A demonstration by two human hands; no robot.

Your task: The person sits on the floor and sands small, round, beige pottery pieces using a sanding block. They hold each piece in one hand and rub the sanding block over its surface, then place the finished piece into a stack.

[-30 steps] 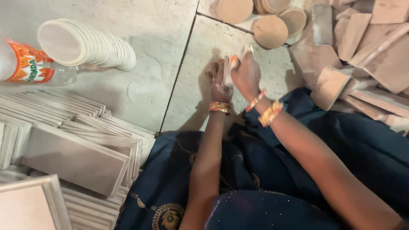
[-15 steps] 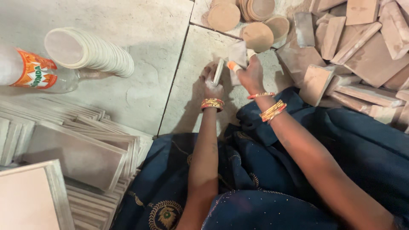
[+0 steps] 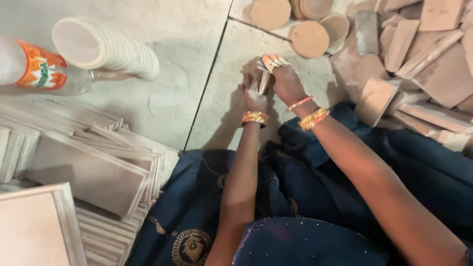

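Left hand [image 3: 255, 96] closed around narrow wooden piece [image 3: 263, 82], held upright above stone floor [image 3: 197, 69]. Right hand [image 3: 287, 83] gripping folded sandpaper [image 3: 272, 62], pressed against piece top.

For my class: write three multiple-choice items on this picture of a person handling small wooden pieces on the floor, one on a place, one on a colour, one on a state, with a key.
1. Where does the stack of pale round discs lie?
A. upper left, beside the bottle
B. on the person's lap
C. lower right corner

2. What colour is the person's garment?
A. white
B. dark blue
C. red

3. How does the left hand hold the small wooden piece?
A. flat on the floor
B. stood up on end
C. it holds nothing

Key: 1 A, the discs lean by the orange-labelled bottle; 2 B, dark blue cloth with gold embroidery; 3 B, the piece rises from the fingers while the right hand grips folded paper at its top.
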